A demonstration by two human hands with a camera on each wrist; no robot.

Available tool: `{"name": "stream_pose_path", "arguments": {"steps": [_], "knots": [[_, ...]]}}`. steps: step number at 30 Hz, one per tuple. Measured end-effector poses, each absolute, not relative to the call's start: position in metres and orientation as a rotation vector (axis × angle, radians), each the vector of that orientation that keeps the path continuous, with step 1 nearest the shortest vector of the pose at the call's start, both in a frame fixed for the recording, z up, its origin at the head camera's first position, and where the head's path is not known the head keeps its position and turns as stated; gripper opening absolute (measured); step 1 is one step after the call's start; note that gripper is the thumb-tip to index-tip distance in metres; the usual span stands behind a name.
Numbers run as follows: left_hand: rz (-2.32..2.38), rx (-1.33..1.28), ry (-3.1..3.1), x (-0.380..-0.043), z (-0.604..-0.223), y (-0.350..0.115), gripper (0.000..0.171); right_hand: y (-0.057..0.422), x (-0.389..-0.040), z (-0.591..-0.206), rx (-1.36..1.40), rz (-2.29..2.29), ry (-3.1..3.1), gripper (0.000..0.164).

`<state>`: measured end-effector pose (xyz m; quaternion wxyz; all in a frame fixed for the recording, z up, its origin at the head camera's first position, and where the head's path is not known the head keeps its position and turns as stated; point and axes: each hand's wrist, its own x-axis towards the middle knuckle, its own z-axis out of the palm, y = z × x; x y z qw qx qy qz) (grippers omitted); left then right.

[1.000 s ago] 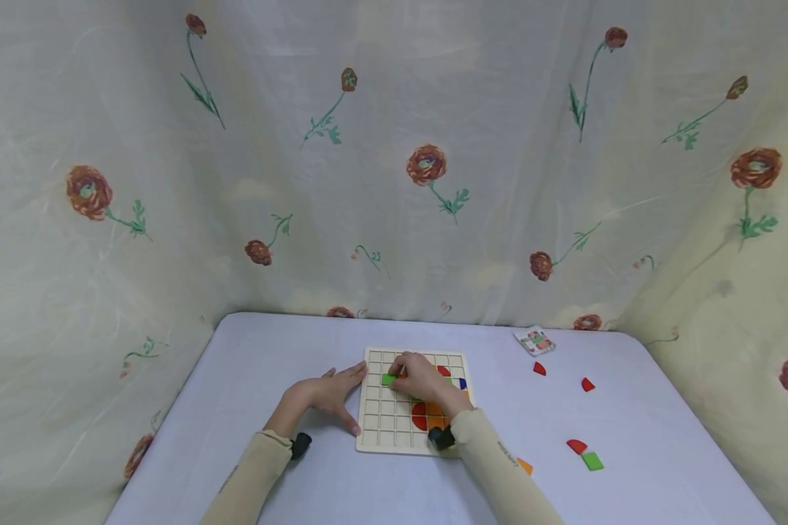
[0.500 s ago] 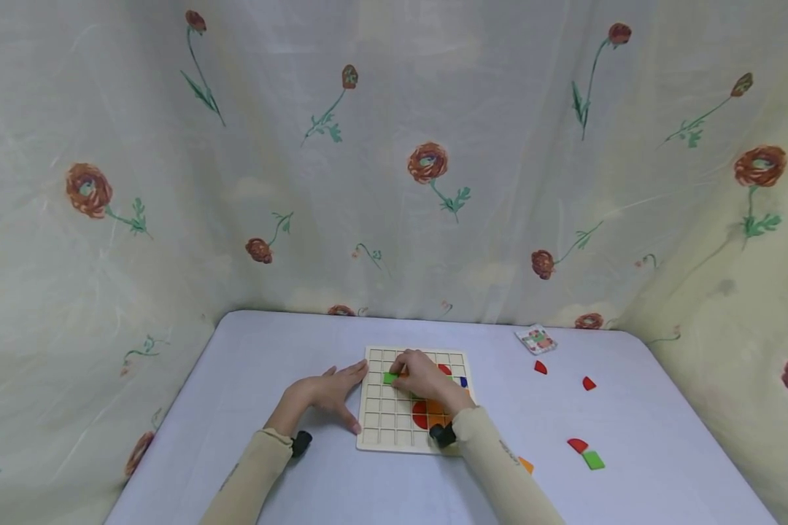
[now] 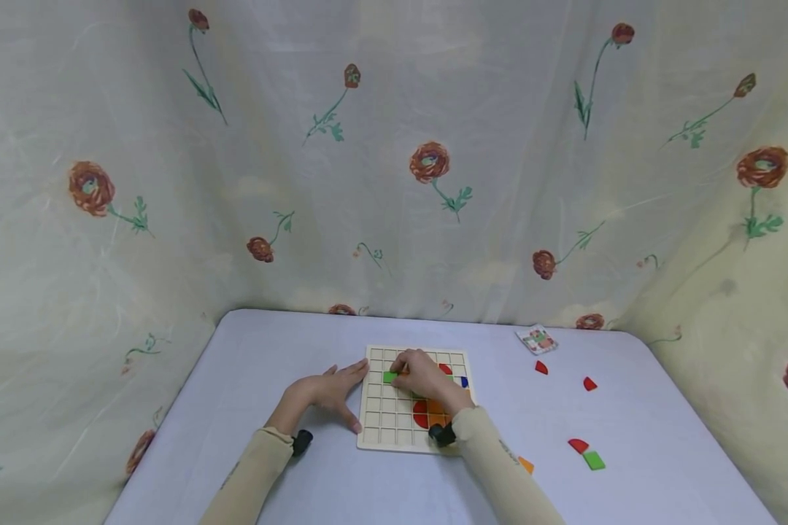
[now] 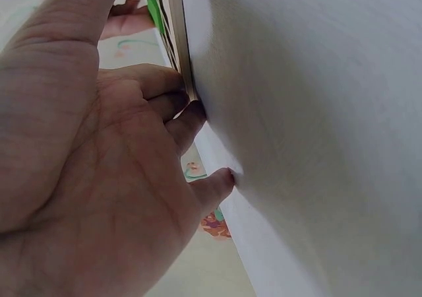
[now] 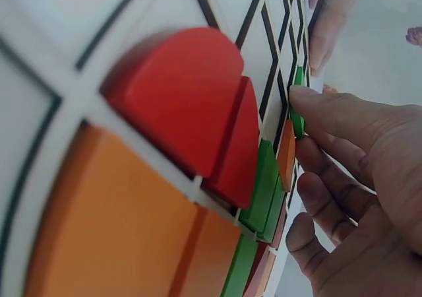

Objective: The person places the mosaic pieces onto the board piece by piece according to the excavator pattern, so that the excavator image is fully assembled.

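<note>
A pale gridded puzzle board [image 3: 371,430] lies on the table. My left hand [image 3: 325,394] is spread along its left side, thumb and fingertips against the edge; the left wrist view shows those fingers at the board's edge [image 4: 177,20]. Over the upper part of the grid, my right hand [image 3: 423,377] pinches a small green tile [image 3: 389,377] between thumb and fingers. In the right wrist view, that green tile [image 5: 298,112] is right at the thumb tip, beside an orange piece [image 5: 286,155]. Red rounded pieces [image 5: 184,99] and orange tiles [image 5: 119,224] fill other cells. My right hand hides some cells.
To the board's right lie loose red pieces [image 3: 541,367], a green tile [image 3: 593,460] touching another red piece [image 3: 578,445], and an orange piece [image 3: 527,464] by my right sleeve. A patterned card packet [image 3: 537,339] is at the back right. A floral curtain [image 3: 394,219] surrounds the table.
The head view has shifted very slightly. Both hands stay in nearly the same place, the right one still at the green tile and the left one at the board's edge.
</note>
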<state>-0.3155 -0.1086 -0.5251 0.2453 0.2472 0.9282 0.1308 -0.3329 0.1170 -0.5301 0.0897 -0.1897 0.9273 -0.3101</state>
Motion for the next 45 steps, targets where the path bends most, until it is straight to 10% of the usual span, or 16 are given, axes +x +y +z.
{"name": "stream_pose_path", "arguments": {"steps": [45], "knots": [[0.354,0.704,2.528,-0.315,-0.525,-0.11,0.124,0.135,-0.328,-0.527,-0.583,-0.846,2.79,0.016]]}}
